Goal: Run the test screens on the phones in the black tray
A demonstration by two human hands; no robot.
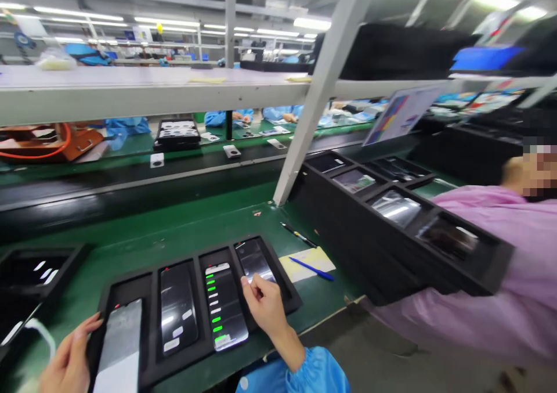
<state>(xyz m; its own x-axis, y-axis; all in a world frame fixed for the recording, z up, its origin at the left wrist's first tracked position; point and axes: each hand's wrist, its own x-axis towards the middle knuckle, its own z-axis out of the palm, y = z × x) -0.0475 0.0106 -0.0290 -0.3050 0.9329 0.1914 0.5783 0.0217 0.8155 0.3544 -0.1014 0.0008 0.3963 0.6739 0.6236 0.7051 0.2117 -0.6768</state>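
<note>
Right hand over the black tray on the green tabletop, thumb and forefinger drawn together at the lower end of the far-right phone, apparently pinching its near edge or a film tab there; hard to tell which, since the fingertips cover the spot. Long axis of that phone running away from the fingers, up and slightly left-to-right across the tray, so the bulk of it directly ahead of the fingertips. Just left of the fingers, the lit phone with green bars on its screen, lying parallel in the next slot; further left, a dark phone, then a pale-surfaced one in the slot nearest the left hand. Left hand resting at the tray's left rim, fingers loosely curled against the edge, gripping nothing visibly, thumb touching the frame. Right hand clearly the nearer one to the far-right phone; left hand well apart from it, across all four slots. To the right of the fingers, beyond the tray, a yellow note with a blue pen on it and a black pen just past. Further right, a person in a pink smock carrying a long black tray of phones.
</note>
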